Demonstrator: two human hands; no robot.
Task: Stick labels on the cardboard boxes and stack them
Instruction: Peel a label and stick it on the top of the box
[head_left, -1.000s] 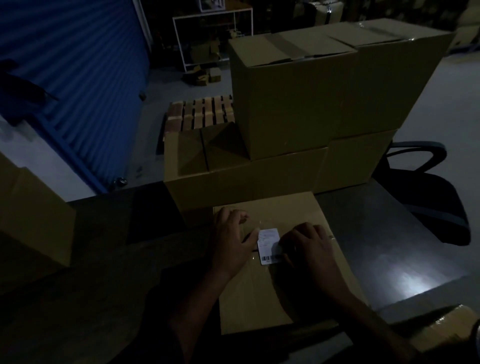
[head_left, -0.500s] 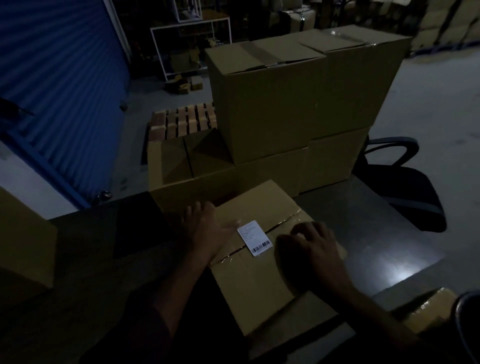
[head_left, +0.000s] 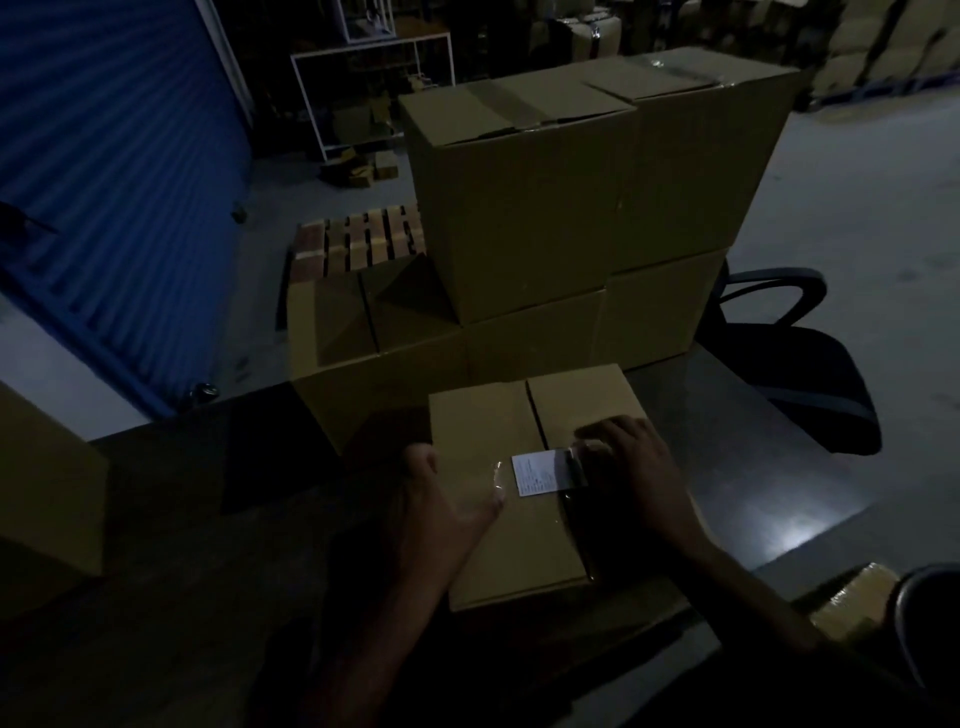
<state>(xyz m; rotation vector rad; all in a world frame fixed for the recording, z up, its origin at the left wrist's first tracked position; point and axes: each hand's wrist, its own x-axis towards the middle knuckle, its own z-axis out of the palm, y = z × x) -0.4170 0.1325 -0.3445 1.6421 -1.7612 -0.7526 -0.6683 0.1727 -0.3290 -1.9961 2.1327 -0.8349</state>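
Your left hand (head_left: 441, 499) rests fingers-apart on the near brown cardboard box (head_left: 498, 551); your right hand (head_left: 631, 467) curls beside its white paper label (head_left: 535, 472). Stacked brown cartons (head_left: 519, 228) block the far side, black office chair (head_left: 800, 364) right

Near box: closed brown cardboard box (head_left: 498, 530) flat on the dark table, centre flap seam running away from the viewer.
Label: small white rectangular printed label (head_left: 537, 473) stuck on its top, beside the seam.
Stack: larger brown cardboard boxes (head_left: 571, 208), two tiers, behind it.
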